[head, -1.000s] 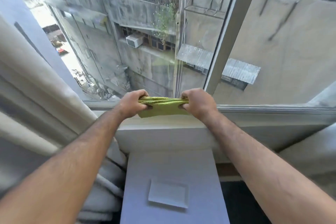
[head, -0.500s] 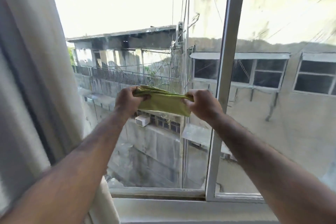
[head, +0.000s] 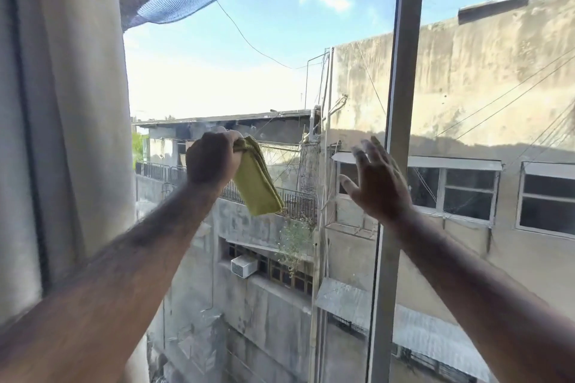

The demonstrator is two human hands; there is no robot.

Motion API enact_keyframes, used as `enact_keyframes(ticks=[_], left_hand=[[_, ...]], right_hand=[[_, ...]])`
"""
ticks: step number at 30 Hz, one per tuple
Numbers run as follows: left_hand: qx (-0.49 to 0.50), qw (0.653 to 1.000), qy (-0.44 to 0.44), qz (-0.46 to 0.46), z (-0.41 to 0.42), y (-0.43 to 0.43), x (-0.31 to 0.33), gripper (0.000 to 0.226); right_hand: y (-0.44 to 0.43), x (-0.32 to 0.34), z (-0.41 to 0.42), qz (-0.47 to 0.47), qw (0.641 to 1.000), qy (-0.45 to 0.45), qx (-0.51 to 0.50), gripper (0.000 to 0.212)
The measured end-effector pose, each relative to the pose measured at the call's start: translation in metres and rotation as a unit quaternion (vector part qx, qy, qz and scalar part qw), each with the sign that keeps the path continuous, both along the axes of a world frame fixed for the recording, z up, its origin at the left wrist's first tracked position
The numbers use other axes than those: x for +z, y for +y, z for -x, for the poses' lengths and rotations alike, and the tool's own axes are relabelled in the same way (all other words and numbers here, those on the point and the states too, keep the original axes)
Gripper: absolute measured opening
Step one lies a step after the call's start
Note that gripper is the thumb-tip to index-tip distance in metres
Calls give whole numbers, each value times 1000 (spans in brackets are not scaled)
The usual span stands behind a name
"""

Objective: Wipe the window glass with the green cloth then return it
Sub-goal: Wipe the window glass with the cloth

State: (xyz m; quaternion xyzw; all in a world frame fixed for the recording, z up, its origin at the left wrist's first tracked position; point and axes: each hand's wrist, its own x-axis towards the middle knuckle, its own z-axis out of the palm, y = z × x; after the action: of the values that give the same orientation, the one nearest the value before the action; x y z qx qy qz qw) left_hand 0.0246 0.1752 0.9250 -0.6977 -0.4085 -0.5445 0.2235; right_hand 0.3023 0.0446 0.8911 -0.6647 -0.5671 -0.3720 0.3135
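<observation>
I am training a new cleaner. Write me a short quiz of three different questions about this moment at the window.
1. True or false: both hands grip the green cloth.
2. Which hand is open with spread fingers? A. left B. right
3. Fill in: the cloth hangs down from the left hand, folded, in front of the ____.

Key
1. False: only the left hand holds it.
2. B: the right hand, near the window frame.
3. Window glass.
</observation>
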Motion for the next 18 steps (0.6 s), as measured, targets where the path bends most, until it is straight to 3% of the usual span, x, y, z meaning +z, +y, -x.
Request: enact_keyframes(ticks=[3, 6, 11, 18], left_hand=[[58, 997, 44, -34, -9, 19, 14, 21], [70, 996, 33, -40, -21, 40, 25, 20], [-75, 994, -49, -65, -45, 78, 3, 41], [-77, 990, -33, -114, -70, 132, -57, 56]], right_hand=[[15, 10, -42, -63, 996, 20, -65, 97], [36, 4, -71, -79, 993, 20, -85, 115], [69, -14, -89, -141, 986, -10, -91, 102], [92, -19, -106, -217, 970, -49, -100, 93]])
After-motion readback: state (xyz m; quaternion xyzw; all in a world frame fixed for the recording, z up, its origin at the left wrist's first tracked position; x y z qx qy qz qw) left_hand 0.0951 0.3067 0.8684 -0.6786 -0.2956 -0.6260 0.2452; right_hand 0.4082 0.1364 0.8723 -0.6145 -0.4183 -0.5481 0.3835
